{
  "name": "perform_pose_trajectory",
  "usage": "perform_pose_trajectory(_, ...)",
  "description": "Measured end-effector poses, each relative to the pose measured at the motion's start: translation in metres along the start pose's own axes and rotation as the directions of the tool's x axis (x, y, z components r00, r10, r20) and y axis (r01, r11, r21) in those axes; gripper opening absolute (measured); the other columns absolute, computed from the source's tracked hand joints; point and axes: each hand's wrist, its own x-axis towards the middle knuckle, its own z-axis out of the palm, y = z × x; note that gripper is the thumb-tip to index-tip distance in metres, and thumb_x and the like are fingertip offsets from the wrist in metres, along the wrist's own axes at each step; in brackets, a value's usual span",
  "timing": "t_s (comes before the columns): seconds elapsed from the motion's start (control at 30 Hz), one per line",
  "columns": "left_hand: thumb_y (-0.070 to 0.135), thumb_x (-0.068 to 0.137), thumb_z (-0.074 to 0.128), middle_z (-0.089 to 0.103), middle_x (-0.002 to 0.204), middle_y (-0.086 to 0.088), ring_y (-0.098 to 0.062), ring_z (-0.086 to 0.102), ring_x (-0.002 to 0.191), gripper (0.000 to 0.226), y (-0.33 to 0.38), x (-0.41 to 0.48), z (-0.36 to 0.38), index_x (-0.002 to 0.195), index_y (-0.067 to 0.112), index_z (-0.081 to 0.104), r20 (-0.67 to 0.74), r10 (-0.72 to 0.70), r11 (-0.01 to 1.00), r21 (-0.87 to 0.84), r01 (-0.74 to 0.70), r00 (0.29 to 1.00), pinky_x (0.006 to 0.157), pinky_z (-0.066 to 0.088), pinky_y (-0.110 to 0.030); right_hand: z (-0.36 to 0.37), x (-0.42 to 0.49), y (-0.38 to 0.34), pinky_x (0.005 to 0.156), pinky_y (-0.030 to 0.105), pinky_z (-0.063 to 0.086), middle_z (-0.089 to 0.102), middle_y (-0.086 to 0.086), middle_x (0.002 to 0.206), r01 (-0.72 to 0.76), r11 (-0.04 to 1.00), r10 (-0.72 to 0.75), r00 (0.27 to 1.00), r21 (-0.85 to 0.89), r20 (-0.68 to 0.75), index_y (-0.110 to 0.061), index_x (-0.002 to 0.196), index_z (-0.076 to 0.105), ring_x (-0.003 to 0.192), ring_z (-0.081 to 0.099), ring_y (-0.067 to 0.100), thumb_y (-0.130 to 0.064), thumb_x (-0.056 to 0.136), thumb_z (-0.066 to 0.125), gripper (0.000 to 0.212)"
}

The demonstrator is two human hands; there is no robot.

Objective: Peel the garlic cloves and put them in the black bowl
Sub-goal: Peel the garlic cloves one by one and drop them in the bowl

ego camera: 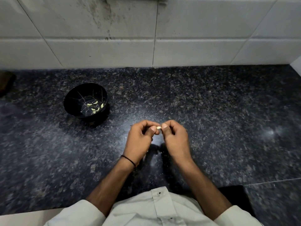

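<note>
The left hand [140, 137] and right hand [175, 138] meet above the counter [211, 111], fingers curled, both pinching one small garlic clove [158, 127] between thumbs and fingertips. A thin dark band [128, 160] circles the left wrist. Well to the left of the hands and farther from the person stands the black bowl [71, 101], with several pale peeled cloves [95, 107] lying in its bottom. Beyond the hands, a white tiled wall [114, 46] rises from the counter's far edge.

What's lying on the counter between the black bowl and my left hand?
Nothing; the head view shows bare counter between the bowl and left hand.
</note>
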Motion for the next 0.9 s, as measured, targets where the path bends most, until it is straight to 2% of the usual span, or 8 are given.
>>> perform_pose_trajectory(0.1, 0.012, 0.099, 0.056, 0.069, 0.075, 0.012, 0.005, 0.060, 0.069, 0.018, 0.003, 0.000, -0.001, 0.091, 0.021, 0.071, -0.016, 0.154, 0.946, 0.290, -0.143, 0.988, 0.063, 0.041, -0.010, -0.003, -0.004, -0.005, 0.053, 0.016, 0.033, 0.050, -0.008, 0.063, 0.157, 0.967, -0.168, 0.985, -0.198, -0.038, -0.011, 0.079, 0.052, 0.057, 0.046, 0.004, -0.017, 0.101, 0.053, 0.023)
perform_pose_trajectory(0.17, 0.015, 0.099, 0.058, 0.069, 0.077, 0.013, 0.004, 0.060, 0.072, 0.015, 0.004, 0.001, -0.003, 0.093, 0.019, 0.071, 0.012, 0.190, 0.933, 0.309, -0.184, 0.982, 0.063, 0.040, -0.009, -0.004, -0.004, -0.008, 0.054, 0.015, 0.034, 0.050, -0.008, 0.064, 0.182, 0.957, -0.198, 0.979, -0.227, -0.050, -0.011, 0.079, 0.052, 0.058, 0.046, 0.003, -0.016, 0.101, 0.052, 0.023)
perform_pose_trajectory(0.27, 0.017, 0.095, 0.064, 0.071, 0.082, 0.014, 0.003, 0.063, 0.078, 0.009, 0.003, 0.001, -0.003, 0.091, 0.019, 0.072, 0.022, 0.177, 0.952, 0.249, -0.177, 0.984, 0.067, 0.045, -0.012, -0.003, -0.002, -0.007, 0.054, 0.013, 0.035, 0.052, -0.008, 0.064, 0.162, 0.969, -0.175, 0.983, -0.189, -0.055, -0.011, 0.080, 0.054, 0.060, 0.049, 0.000, -0.015, 0.101, 0.053, 0.022)
perform_pose_trajectory(0.43, 0.021, 0.098, 0.062, 0.071, 0.073, 0.004, -0.011, 0.059, 0.061, 0.018, -0.005, 0.002, 0.001, 0.082, 0.019, 0.071, -0.012, 0.066, 0.994, 0.092, -0.065, 0.998, 0.062, 0.052, -0.037, -0.001, -0.003, -0.004, 0.054, 0.013, 0.034, 0.055, -0.010, 0.065, 0.166, 0.972, -0.179, 0.981, -0.165, -0.070, -0.012, 0.083, 0.058, 0.061, 0.050, -0.001, -0.017, 0.101, 0.054, 0.020)
perform_pose_trajectory(0.57, 0.012, 0.099, 0.058, 0.068, 0.068, 0.002, -0.010, 0.053, 0.061, 0.017, -0.005, 0.003, 0.004, 0.092, 0.006, 0.073, 0.011, -0.032, 0.991, -0.128, 0.033, 0.999, 0.058, 0.046, -0.024, -0.002, -0.001, -0.005, 0.055, 0.011, 0.036, 0.055, -0.011, 0.067, 0.152, 0.979, -0.163, 0.984, -0.136, -0.071, -0.016, 0.083, 0.056, 0.063, 0.052, -0.005, -0.016, 0.102, 0.054, 0.019)
perform_pose_trajectory(0.7, 0.013, 0.098, 0.059, 0.068, 0.070, 0.004, -0.011, 0.051, 0.069, 0.019, -0.009, 0.004, 0.002, 0.098, 0.001, 0.073, 0.023, -0.107, 0.958, -0.263, 0.109, 0.994, 0.062, 0.042, -0.031, -0.002, -0.001, -0.003, 0.056, 0.015, 0.038, 0.057, -0.010, 0.070, 0.132, 0.982, -0.138, 0.990, -0.132, -0.039, -0.016, 0.085, 0.057, 0.063, 0.051, -0.003, -0.018, 0.103, 0.052, 0.019)
perform_pose_trajectory(0.8, 0.015, 0.098, 0.059, 0.069, 0.073, 0.002, -0.008, 0.054, 0.070, 0.018, -0.010, 0.004, 0.000, 0.097, 0.004, 0.074, 0.024, -0.114, 0.949, -0.293, 0.116, 0.993, 0.062, 0.042, -0.034, -0.001, 0.000, -0.002, 0.057, 0.027, 0.036, 0.050, -0.010, 0.064, 0.074, 0.994, -0.076, 0.997, -0.086, -0.017, -0.014, 0.077, 0.054, 0.056, 0.042, 0.003, -0.021, 0.103, 0.051, 0.028)
perform_pose_trajectory(0.9, 0.011, 0.099, 0.057, 0.069, 0.072, 0.005, -0.010, 0.053, 0.067, 0.017, -0.010, 0.003, 0.000, 0.097, 0.007, 0.074, 0.010, -0.094, 0.965, -0.246, 0.093, 0.996, 0.061, 0.044, -0.035, -0.002, -0.002, -0.001, 0.052, 0.025, 0.030, 0.041, -0.009, 0.059, 0.070, 0.997, -0.070, 0.997, -0.034, -0.016, -0.014, 0.068, 0.045, 0.054, 0.034, 0.004, -0.026, 0.103, 0.053, 0.038)
